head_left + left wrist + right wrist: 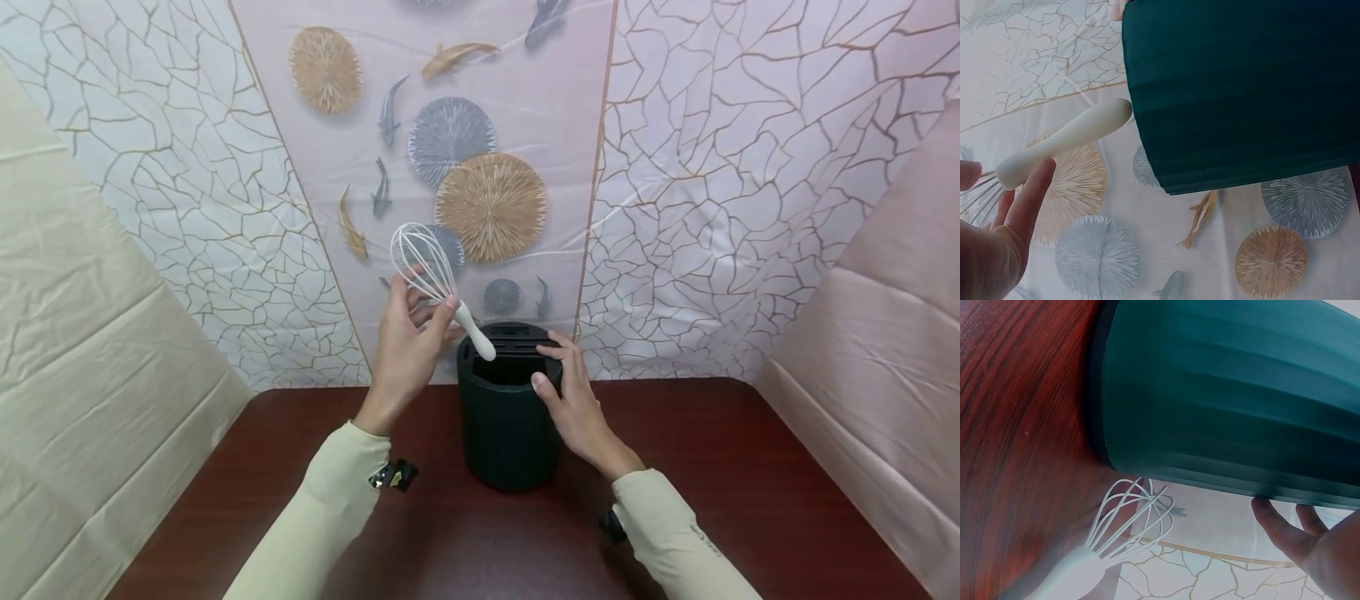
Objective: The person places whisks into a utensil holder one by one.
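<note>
My left hand (408,342) pinches a white whisk (478,337) where the wires meet the handle. The wire loops lean up and left, and the handle tip slants down over the opening of a dark green utensil holder (506,433). In the left wrist view, the handle (1079,134) ends right at the holder's edge. My right hand (573,400) grips the holder's right side at the rim, thumb in front and fingers behind. The right wrist view shows a white whisk (1079,569) low beside the holder, near the tabletop.
The holder stands upright on a dark red wooden table (442,533), close to its back edge. Its black top (513,332) has narrow slots behind a wide opening. A patterned cloth (675,208) hangs behind, with plain cloths at both sides.
</note>
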The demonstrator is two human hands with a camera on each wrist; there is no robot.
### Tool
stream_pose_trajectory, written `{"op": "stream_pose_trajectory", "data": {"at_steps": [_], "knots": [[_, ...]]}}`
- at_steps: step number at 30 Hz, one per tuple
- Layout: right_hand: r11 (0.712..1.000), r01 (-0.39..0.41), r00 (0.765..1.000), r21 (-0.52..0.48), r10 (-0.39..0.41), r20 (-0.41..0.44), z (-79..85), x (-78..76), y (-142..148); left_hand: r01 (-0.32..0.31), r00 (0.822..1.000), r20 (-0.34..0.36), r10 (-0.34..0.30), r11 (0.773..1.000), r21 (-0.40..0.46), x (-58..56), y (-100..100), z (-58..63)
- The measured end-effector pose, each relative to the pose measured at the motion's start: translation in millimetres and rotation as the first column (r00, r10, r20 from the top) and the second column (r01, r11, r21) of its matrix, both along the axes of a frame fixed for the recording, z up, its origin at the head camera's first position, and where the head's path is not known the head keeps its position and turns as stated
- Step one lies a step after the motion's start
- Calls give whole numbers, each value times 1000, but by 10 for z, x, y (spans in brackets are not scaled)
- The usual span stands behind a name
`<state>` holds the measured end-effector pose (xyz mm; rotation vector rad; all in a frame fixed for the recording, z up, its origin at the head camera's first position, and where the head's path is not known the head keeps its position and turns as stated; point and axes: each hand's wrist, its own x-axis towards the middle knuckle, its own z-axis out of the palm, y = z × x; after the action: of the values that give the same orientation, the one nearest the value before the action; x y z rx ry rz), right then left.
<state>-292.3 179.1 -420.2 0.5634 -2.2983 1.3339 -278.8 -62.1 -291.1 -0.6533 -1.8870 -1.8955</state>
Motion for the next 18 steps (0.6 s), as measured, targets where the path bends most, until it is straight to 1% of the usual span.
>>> {"op": "stream_pose_trajectory", "data": {"at_steps": [4,7,13,18], "knots": [[1000,7,1000,6,-7,3,-6,-8,-5,-8,1000,6,8,1000,-16,-4,18,-5],[1000,10,1000,8,-10,2,-8,-11,-3,-17,1000,3,17,999,-45,-17,26,-19],[1000,9,1000,5,-9,-8,-19,-16,6,2,1000,-5,-2,996,-84,-67,33,-80],[1000,6,1000,4,-5,-12,-22,-8,7,-13,1000,4,14,992,-125,-117,41,-134]]}}
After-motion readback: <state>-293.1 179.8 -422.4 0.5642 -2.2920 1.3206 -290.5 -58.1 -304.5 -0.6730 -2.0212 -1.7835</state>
